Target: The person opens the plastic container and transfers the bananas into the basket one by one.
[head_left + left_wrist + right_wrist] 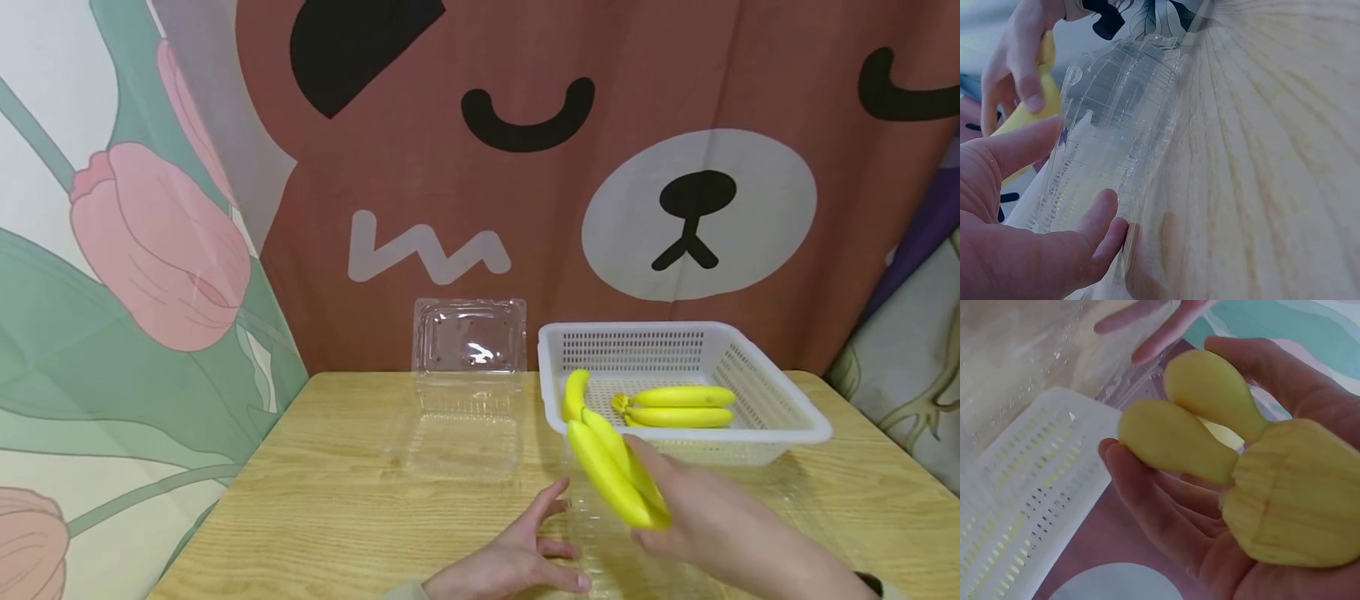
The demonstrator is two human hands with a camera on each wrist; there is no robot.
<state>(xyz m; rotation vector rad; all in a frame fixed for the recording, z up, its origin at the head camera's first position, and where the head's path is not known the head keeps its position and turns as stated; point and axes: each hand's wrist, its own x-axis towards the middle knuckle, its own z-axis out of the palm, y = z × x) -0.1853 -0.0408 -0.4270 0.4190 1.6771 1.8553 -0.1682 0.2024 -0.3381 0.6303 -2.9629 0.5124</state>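
My right hand (693, 500) grips a small bunch of yellow bananas (603, 471) in front of the white basket. In the right wrist view, my fingers and thumb lie along the sides of the bananas (1172, 434), rounded ends outward. On the table below them lies a clear plastic clamshell box (1116, 119), faint in the head view. My left hand (525, 546) is spread at the box's left side, its fingertips right at the plastic wall and holding nothing.
A white perforated basket (750, 434) stands at the back right with more bananas (678, 407) in it. Further left, another clear clamshell box (468, 342) stands with its lid raised. Patterned curtains (420, 192) hang behind the wooden table (322, 500).
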